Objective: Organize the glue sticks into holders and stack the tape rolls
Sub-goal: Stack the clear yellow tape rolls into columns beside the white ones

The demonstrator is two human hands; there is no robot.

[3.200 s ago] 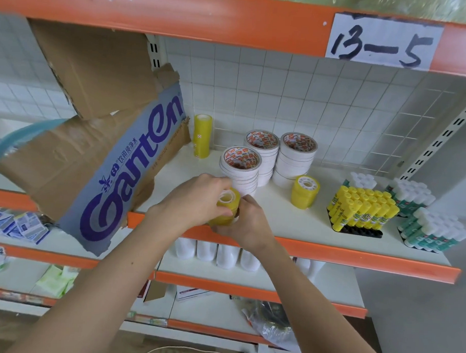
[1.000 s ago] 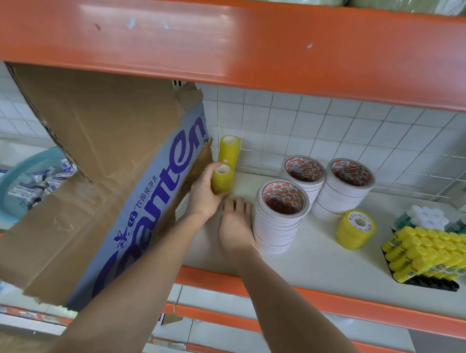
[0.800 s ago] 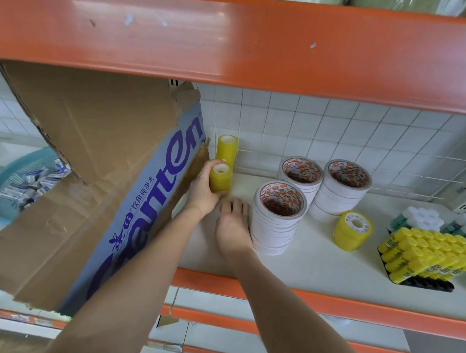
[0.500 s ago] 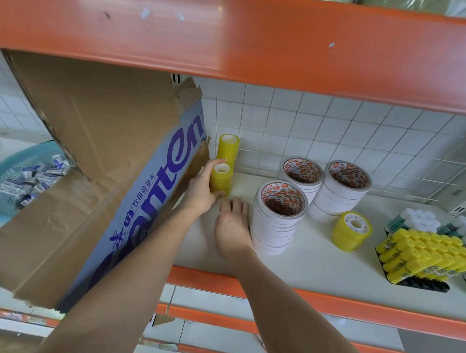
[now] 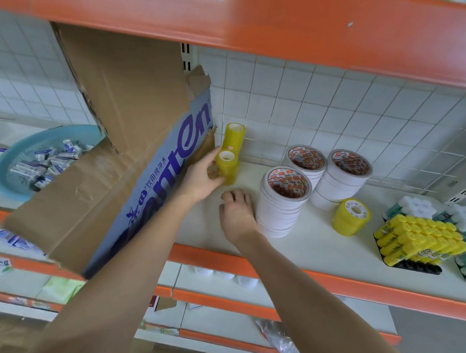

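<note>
Our left hand wraps its fingers round a short stack of yellow translucent tape rolls standing at the back left of the white shelf board, just in front of a taller yellow tape stack against the wall, while our right hand rests on the board with loosely curled fingers, holding nothing, beside the nearest of three stacks of white double-sided tape rolls. We judge the stacking well advanced: the white rolls stand in tidy columns, but one fat yellow tape roll lies tilted and alone to their right. Yellow-capped glue sticks fill a black holder at the right edge, with white-capped green glue sticks grouped behind them; whether any stay loose we cannot tell. Orange steel rails frame the shelf, backed by white tile under wire mesh, beside a torn brown cardboard box with blue lettering and a blue plastic basket.
</note>
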